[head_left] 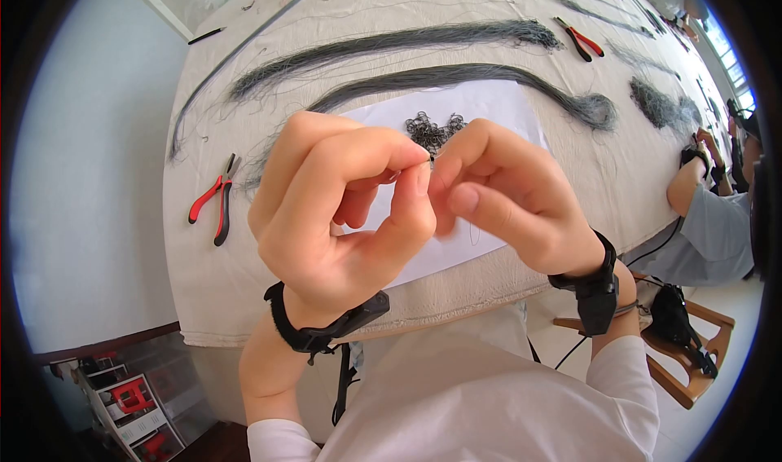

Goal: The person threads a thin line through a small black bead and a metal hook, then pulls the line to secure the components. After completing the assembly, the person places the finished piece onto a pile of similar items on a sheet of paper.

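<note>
My left hand [346, 193] pinches a tiny dark piece between thumb and forefinger; it looks like a fish hook, mostly hidden by the fingertips. Right against those fingertips, my right hand [509, 197] is closed with its fingers curled, slightly blurred, seemingly on a thin line. A fine loop of that line [475, 232] hangs below the right fingers. Both hands are above a white paper sheet [497, 95]. Just behind the fingers, a heap of small dark metal hooks [432, 132] lies on the paper.
Grey strand bundles [391, 46] stretch across the cloth-covered table [220, 291]. Red-and-black pliers [216, 201] lie at left, with another pair of pliers [580, 40] at the back right. A black pen [206, 36] lies at the far left. Another person's hand [709, 148] shows at right.
</note>
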